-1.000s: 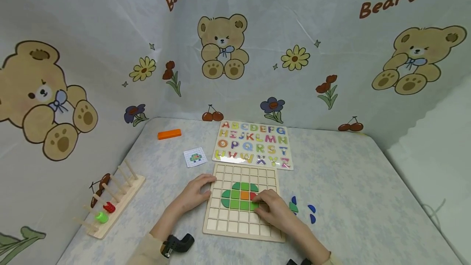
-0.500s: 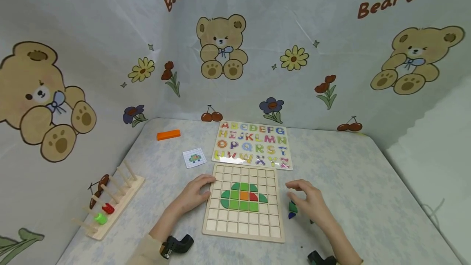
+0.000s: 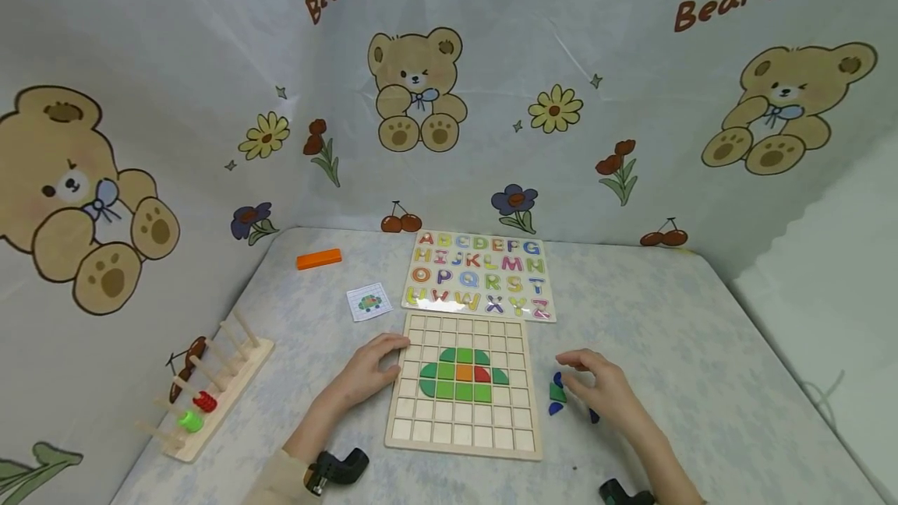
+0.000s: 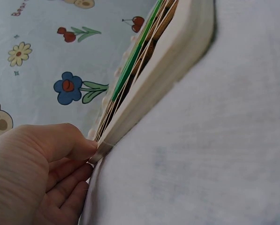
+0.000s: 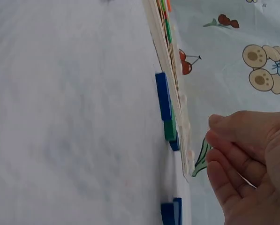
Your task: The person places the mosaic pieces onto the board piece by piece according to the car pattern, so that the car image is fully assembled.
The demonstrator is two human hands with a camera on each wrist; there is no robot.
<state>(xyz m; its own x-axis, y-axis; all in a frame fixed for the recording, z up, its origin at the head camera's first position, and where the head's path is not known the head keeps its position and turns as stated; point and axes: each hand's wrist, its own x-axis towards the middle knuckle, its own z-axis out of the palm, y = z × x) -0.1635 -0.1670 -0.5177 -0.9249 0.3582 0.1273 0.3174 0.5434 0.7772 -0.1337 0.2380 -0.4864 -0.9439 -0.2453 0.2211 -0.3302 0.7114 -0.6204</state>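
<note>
My left hand (image 3: 370, 369) rests at the left edge of a wooden grid board (image 3: 463, 450), thumb and fingertips touching its rim (image 4: 125, 124). Coloured pieces lie in the grid: green squares (image 3: 445, 389), green quarter-rounds (image 3: 500, 376), an orange square (image 3: 464, 372) and a red quarter-round (image 3: 481, 374). Right of the board, my right hand (image 3: 603, 388) hovers with bent, loose fingers and nothing between them. Close by its thumb lie a loose green piece (image 3: 557, 393) and blue half-round pieces (image 3: 556, 408). Another blue piece (image 3: 594, 415) is partly hidden under the hand.
An alphabet board (image 3: 477, 275) lies against the grid board's far edge. Left of it are a picture card (image 3: 369, 302) and an orange bar (image 3: 319, 259). A wooden peg stand (image 3: 231, 388) with red and green rings stands at the table's left side.
My right hand has left the board and moved right, over the loose pieces. A green quarter-round now shows in the grid beside the red one. My left hand stays at the board's edge.
</note>
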